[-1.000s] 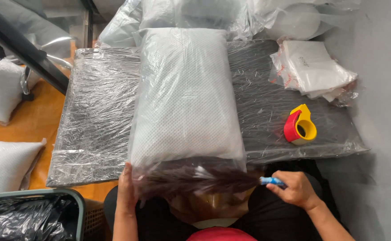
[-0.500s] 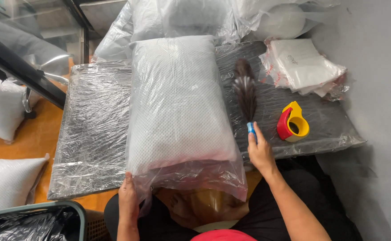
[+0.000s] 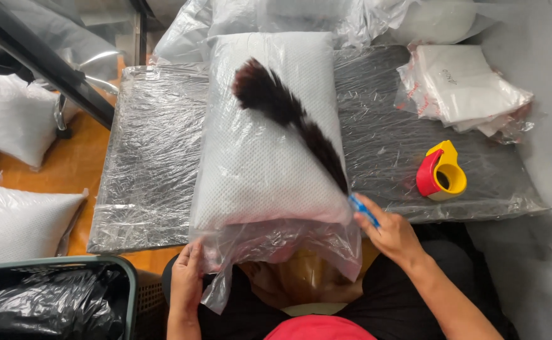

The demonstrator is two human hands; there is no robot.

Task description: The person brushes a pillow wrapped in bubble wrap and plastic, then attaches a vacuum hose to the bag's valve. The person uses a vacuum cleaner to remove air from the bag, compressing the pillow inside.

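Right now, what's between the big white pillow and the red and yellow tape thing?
In the head view, only bare plastic-wrapped table lies between the pillow and the tape dispenser; the duster lies on the pillow itself.

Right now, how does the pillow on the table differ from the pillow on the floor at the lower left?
The pillow on the table lies lengthwise on the plastic-covered table, with a dark feather duster across it; the floor pillow has nothing on it. The table pillow's bag hangs open, pinched by the left hand; no hand touches the floor pillow. Both are white and wrapped in clear plastic.
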